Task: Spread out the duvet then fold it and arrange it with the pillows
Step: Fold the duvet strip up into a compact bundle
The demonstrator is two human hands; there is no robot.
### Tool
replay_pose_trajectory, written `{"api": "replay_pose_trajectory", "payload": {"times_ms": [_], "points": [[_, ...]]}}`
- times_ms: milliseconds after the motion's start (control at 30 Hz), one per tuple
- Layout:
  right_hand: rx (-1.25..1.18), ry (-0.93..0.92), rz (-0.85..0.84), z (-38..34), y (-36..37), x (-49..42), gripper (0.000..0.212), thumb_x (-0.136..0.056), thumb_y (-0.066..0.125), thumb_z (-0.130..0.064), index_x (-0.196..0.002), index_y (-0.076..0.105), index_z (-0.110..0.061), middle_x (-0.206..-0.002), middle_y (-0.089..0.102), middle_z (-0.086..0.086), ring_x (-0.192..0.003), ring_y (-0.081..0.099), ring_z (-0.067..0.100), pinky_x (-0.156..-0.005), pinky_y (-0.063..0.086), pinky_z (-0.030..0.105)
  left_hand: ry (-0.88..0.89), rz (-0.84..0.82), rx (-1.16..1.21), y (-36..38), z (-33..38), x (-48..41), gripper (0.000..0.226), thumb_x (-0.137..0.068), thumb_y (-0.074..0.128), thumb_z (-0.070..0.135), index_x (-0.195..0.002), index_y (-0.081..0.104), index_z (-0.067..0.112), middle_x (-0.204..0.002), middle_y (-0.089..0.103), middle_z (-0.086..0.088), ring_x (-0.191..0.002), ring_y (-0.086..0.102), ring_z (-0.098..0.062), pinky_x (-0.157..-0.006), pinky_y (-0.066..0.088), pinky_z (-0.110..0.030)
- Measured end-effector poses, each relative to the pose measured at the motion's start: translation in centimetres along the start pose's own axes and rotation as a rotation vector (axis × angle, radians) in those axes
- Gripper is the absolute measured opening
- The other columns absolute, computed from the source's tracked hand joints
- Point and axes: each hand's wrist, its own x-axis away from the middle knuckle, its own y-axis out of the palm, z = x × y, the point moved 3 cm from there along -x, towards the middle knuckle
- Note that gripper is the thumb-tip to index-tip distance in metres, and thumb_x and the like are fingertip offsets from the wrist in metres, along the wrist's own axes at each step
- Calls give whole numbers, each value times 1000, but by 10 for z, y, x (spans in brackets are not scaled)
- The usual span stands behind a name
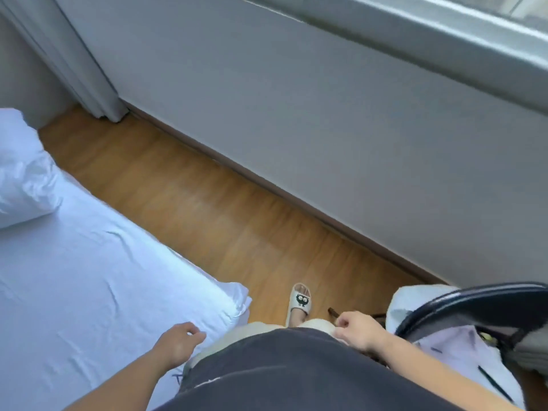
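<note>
Scene: A person stands in the gap between a bed (89, 292) and a grey wall (296, 129); I look down on both hands at waist level.
Left hand: The left hand (178, 347) hangs over the near corner of the bed, fingers loosely curled, holding nothing.
Right hand: The right hand (357, 332) sits at the hem of the dark top with its fingers curled in. I cannot tell whether it pinches the cloth or is empty.
Pillow: One white pillow (23, 179) lies on the bare sheet, well ahead of the left hand and to its left.
Duvet: No duvet lies on the part of the mattress I can see. A pale bundle (415, 301) rests on the chair (474, 295) just to the right of the right hand. I judge it may be the duvet, but I cannot be sure.
Floor: A slippered foot (300, 302) stands on the wooden floor (207, 203), between the hands and just ahead of them.
Step in hand: I judge the job has barely begun; the duvet has to be fetched and brought to the bed.
How to do it well: I would turn toward the right hand's side and grip the bundle with both hands at two corners of one edge, not by its middle. Then I would lift it clear of the chair back and cast it toward the pillow end so it lands flat, keeping the trailing edge off the floor.
</note>
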Motion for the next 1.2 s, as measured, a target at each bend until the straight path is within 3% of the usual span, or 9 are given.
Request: {"api": "replay_pose_trajectory", "payload": {"times_ms": [67,167,367,567,700,767,867,1033,1200], "points": [[103,-44,-6,-19,-63,-31,41,-90,57,-48,-121,66,-22,-125,67,-3,-114,61,19,-94,46,27,-49,5,69,-3,27,-4,26,-95,49,40,-91,65,20,-97,65,-1,-73,60,-18,-60,47,-26],[176,-72,23,-51,-151,-77,46,-92,57,-50,-128,63,-20,-130,65,-1,-119,60,18,-99,46,27,-75,73,158,-18,68,-20,31,-97,39,42,-91,64,26,-106,63,4,-92,58,-18,-76,46,-30],[363,-153,-12,-140,-248,-160,50,-93,55,-53,-129,63,-20,-131,64,-3,-118,60,16,-98,46,27,-190,76,319,-55,91,-59,22,-92,48,46,-90,65,32,-112,59,10,-98,59,-15,-77,46,-27],[464,-204,-43,-262,-286,-215,46,-89,55,-54,-120,67,-22,-120,68,-5,-112,62,16,-90,46,24,-259,97,553,-113,99,-116,33,-97,46,47,-93,67,22,-103,66,1,-92,62,-17,-73,50,-30],[508,-211,-32,-359,-309,-235,32,-89,56,-49,-109,66,-26,-109,68,-8,-103,63,15,-82,45,24,-263,110,613,-184,97,-143,23,-92,52,43,-91,67,25,-102,65,5,-77,62,-16,-71,49,-27],[549,-249,-19,-410,-319,-250,34,-90,55,-47,-115,64,-27,-113,69,-8,-102,61,16,-85,46,25,-268,139,656,-226,87,-157,21,-92,54,45,-93,66,28,-107,63,6,-88,62,-15,-81,49,-28],[621,-289,-23,-478,-327,-270,35,-90,55,-50,-115,64,-28,-115,69,-9,-100,60,15,-89,46,26,-309,202,759,-280,75,-174,19,-92,54,46,-95,66,31,-112,62,5,-100,63,-18,-83,50,-30],[822,-319,-154,-591,-329,-328,31,-83,53,-51,-92,71,-27,-96,72,-12,-94,65,12,-75,48,24,-418,275,910,-337,54,-199,17,-93,52,42,-95,64,29,-111,60,5,-98,63,-17,-82,50,-29],[1031,-397,-234,-741,-339,-375,33,-87,60,-50,-101,70,-22,-104,71,-4,-93,65,13,-86,54,30,-609,292,1086,-363,52,-206,21,-95,54,43,-97,63,24,-109,62,1,-91,60,-18,-75,48,-26]]}}
